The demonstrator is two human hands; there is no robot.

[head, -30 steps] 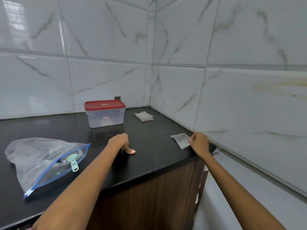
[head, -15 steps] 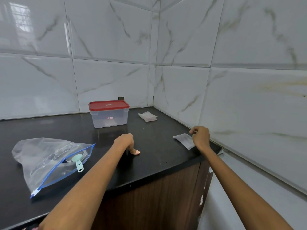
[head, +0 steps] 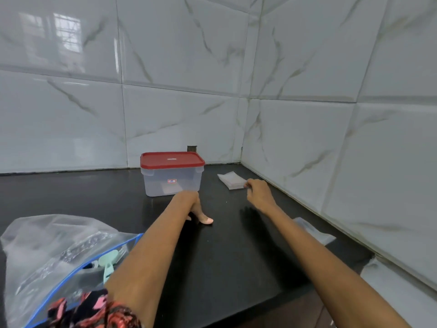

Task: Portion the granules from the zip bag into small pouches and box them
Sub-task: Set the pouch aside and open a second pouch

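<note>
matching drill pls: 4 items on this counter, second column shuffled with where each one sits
Items:
1. zip bag
2. box
3. pouch stack
4. single pouch

Places:
A. back of the counter, at the right hand's fingertips
B. near left corner of the counter
C. by the right wall, beside the right forearm
D. back centre, just beyond the left hand

Pairs: 1-B, 2-D, 3-A, 4-C

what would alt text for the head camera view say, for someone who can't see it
A person's right hand reaches a stack of small white pouches near the tiled corner of a black counter, while the left hand rests fingertips on it. A red-lidded clear box stands behind, a zip bag front left, one pouch right.
</note>
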